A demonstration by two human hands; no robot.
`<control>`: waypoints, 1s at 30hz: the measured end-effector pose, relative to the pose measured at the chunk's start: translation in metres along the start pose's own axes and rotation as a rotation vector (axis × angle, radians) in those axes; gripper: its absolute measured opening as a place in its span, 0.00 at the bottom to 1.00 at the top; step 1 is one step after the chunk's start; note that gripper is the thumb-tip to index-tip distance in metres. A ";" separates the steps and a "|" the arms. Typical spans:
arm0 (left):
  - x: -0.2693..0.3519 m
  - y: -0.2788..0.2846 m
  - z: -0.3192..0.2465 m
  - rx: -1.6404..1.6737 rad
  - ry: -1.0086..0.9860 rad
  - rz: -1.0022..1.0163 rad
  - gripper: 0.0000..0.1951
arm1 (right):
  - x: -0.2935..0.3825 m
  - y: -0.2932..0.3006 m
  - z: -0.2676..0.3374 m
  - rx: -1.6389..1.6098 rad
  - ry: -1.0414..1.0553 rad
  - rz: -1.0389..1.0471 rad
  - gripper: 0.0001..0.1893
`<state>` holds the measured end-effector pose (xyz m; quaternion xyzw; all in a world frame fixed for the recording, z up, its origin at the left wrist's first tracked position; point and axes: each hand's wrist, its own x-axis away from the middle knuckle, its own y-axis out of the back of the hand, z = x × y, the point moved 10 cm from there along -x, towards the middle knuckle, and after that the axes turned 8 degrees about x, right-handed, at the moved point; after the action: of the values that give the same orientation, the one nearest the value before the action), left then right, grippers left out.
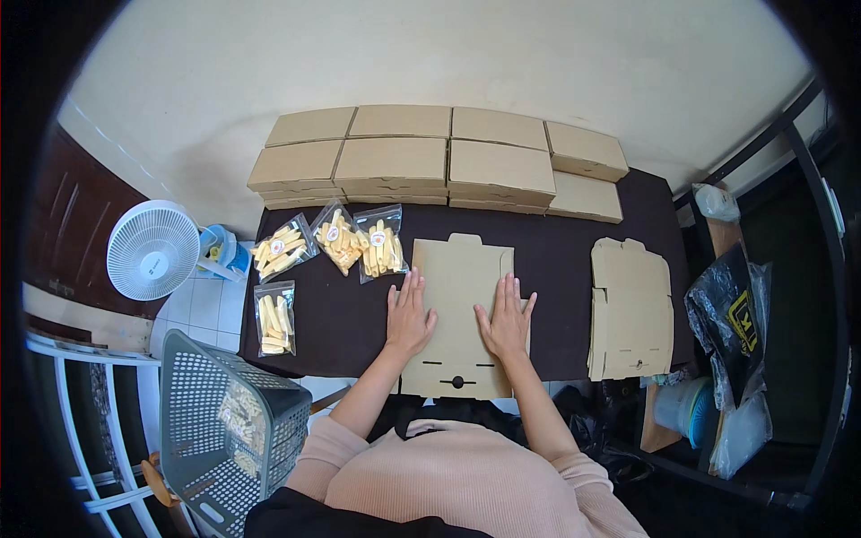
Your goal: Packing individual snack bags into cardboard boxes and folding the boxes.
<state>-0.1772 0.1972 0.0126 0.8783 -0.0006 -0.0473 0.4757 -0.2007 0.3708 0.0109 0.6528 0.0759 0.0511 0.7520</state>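
Note:
A flat, unfolded brown cardboard box blank [461, 302] lies on the dark tablecloth before me, its slotted end at the near table edge. My left hand [409, 319] rests palm down on its left side, fingers slightly spread. On its right side lies my right hand [506, 323], also palm down with the thumb apart. Neither hand grips anything. Left of the blank are several clear zip bags of pale yellow stick-shaped snacks, one bag [381, 245] closest to it. Further right sits a pile of folded cardboard blanks [632, 309].
Closed cardboard boxes [393, 161] stand stacked along the back by the wall. A grey plastic basket [215, 376] holding more snack bags is at the near left, with a white fan [153, 250] beyond it. A black metal rack [817, 269] with plastic bags borders the right.

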 end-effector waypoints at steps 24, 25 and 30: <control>-0.019 0.042 0.053 0.772 0.103 -0.310 0.20 | -0.026 0.014 -0.090 -1.031 -0.246 -0.267 0.10; -0.016 0.050 0.039 0.643 0.048 -0.306 0.17 | -0.017 0.017 -0.093 -1.026 -0.254 -0.269 0.10; 0.012 0.060 0.014 0.462 -0.231 -0.194 0.15 | 0.023 0.053 -0.068 -0.747 0.076 -0.342 0.10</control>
<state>-0.1634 0.1522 0.0546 0.9483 0.0184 -0.1911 0.2528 -0.1897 0.4489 0.0532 0.3103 0.1873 -0.0267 0.9316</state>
